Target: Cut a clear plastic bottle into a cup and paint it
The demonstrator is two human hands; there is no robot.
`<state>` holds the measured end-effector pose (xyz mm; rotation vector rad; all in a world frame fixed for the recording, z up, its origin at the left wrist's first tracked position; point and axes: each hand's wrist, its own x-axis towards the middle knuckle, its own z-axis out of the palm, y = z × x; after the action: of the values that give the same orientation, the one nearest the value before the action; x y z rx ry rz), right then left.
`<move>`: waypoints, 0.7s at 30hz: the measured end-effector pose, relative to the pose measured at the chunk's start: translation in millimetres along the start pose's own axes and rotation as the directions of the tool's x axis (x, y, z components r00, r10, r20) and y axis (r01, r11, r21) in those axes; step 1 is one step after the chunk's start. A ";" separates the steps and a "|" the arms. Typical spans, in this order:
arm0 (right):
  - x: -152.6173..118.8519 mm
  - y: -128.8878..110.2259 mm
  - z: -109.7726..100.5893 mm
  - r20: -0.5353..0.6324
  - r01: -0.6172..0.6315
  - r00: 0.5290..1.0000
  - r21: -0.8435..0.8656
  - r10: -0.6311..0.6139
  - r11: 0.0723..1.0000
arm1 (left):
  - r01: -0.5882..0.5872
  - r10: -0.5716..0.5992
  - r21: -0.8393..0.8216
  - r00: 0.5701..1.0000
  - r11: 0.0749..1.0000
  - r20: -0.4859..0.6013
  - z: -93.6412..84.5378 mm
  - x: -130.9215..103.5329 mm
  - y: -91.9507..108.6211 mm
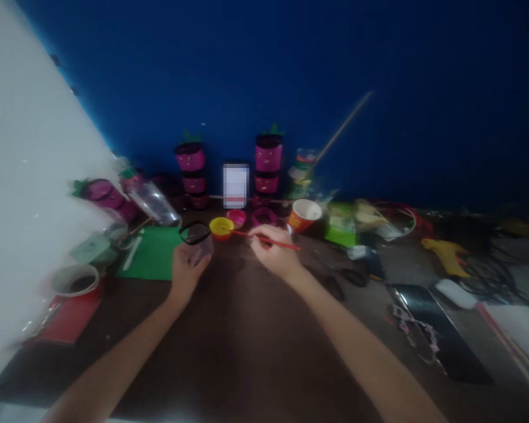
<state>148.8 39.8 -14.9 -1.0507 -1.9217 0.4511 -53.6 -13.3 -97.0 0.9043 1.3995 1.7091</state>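
Observation:
My left hand (188, 264) is wrapped around a clear plastic cup (201, 251) with a black band round its rim. In my right hand (274, 252) is a thin red paintbrush (285, 244), held like a pen. The brush's far end reaches the small yellow pot (221, 234); whether the tip dips into it is too blurred to tell. Right behind the yellow pot sits a small pink pot (236, 219). A purple ring-shaped piece (264, 217) lies just beyond my right hand. A red-and-white paper cup (303, 216) stands to its right.
Purple stacked containers with faces (268, 157) stand along the blue wall. At left are a plastic bottle (154, 200), green sheet (152, 258) and paper cup (77, 282). At right lie scissors (352, 277), a yellow glue gun (447, 255) and a dark flat object (441, 335).

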 end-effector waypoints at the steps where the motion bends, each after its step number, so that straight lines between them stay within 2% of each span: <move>1: -1.7 -0.6 -2.2 -0.017 -0.006 1.000 0.004 0.006 1.000 | 0.006 -0.006 -0.013 1.000 1.000 0.003 0.2 -0.2 0.4; 4: -9.6 -2.2 -12.1 -0.071 -0.070 0.995 0.069 0.075 0.995 | 0.031 -0.031 -0.039 0.999 0.999 -0.017 0.8 -0.7 2.2; 7: -21.0 -1.6 -25.1 -0.125 -0.199 0.963 0.274 0.240 0.941 | 0.020 -0.020 -0.015 0.999 1.000 -0.040 0.8 -0.4 3.4; 10: -34.1 4.3 -39.4 -0.160 -0.293 0.890 0.517 0.426 0.805 | 0.022 -0.021 0.021 0.999 1.000 -0.041 0.3 0.1 3.9; 12: -43.5 10.7 -48.9 -0.156 -0.302 0.840 0.663 0.520 0.686 | 0.034 -0.032 0.045 0.999 0.998 -0.036 0.4 -0.9 4.5; 14: -53.3 17.7 -57.2 -0.121 -0.314 0.792 0.759 0.598 0.570 | 0.041 -0.040 0.076 0.999 0.996 -0.008 1.7 -4.5 5.8; 16: -63.4 24.0 -62.7 -0.086 -0.330 0.760 0.803 0.644 0.496 | 0.048 -0.053 0.119 0.998 0.992 0.041 4.4 -10.5 7.9; 21: -84.5 30.0 -60.7 -0.034 -0.356 0.719 0.840 0.695 0.410 | 0.144 -0.175 0.167 0.967 0.975 0.187 13.5 -26.1 12.3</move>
<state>235.9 -16.8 -45.1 -0.9998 -0.7581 1.2478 -30.6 -31.6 -84.4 0.9895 1.4392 1.3657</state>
